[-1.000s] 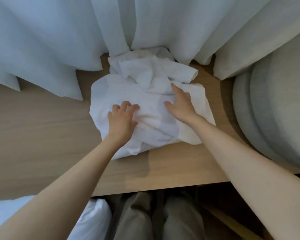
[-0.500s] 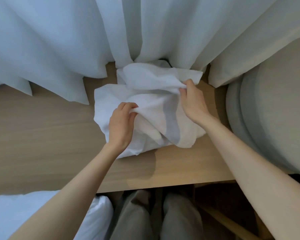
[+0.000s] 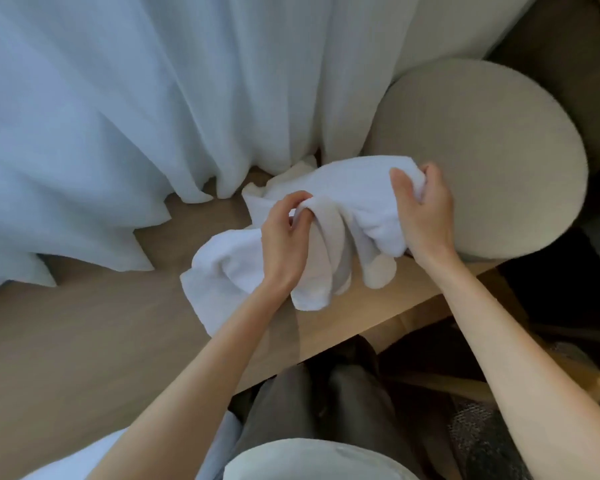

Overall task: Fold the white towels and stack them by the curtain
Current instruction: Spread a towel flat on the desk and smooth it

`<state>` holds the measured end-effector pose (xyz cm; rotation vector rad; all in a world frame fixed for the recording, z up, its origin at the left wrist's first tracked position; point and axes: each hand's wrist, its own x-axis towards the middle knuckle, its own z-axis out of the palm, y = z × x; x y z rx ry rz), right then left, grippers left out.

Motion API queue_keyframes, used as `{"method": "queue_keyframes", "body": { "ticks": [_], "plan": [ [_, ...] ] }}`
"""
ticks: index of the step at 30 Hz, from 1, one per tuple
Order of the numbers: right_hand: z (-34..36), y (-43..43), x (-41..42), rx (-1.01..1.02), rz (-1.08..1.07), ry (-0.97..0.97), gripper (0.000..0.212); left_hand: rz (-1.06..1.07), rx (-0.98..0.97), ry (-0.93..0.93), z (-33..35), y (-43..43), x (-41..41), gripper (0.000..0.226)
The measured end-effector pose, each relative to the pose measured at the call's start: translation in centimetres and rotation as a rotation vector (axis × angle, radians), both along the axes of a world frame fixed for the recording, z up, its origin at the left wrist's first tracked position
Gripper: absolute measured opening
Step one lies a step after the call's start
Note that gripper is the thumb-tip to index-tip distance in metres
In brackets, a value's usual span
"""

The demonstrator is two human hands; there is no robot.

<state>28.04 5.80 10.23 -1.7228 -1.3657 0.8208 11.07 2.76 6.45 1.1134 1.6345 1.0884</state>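
The left hand pinches a fold of the towel. The right hand grips its far end, lifted above another towel on the table.

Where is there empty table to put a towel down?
The biggest bare patch of wooden table lies left, between the curtain, the white towels and the near edge. A thin strip runs in front of the towels. Crowded: the right corner, towels between curtain and round cushion.

Both hands grip a crumpled white towel near the curtain: left hand pinching a fold, right hand clutching its end, above the wooden table
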Motion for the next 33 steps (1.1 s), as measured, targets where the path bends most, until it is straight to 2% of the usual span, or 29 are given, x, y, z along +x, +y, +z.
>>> {"method": "queue_keyframes", "body": {
  "ticks": [5,16,24,27,30,33],
  "plan": [
    [5.0,-2.1,5.5,0.035,-0.221,0.081,0.024,-0.227,0.045,-0.092,4.1,1.2,6.9,0.016],
    [11.7,-7.6,15.6,0.131,-0.416,-0.057,0.027,-0.543,0.099,-0.169,9.9,1.3,19.9,0.018],
    [18.0,-8.9,25.6,0.283,-0.438,-0.066,0.017,-0.616,0.089,-0.199,14.7,1.8,32.1,0.015],
    [21.1,-9.9,29.7,0.353,-0.469,-0.068,0.027,-0.661,0.092,-0.269,17.5,1.6,36.9,0.014],
    [23.2,-10.2,33.2,0.377,-0.470,-0.096,0.014,-0.697,0.079,-0.360,19.9,1.9,40.9,0.014],
    [25.9,-10.4,36.9,0.440,-0.507,-0.122,0.020,-0.738,0.116,-0.410,23.1,2.3,45.5,0.020]
  ]
}}
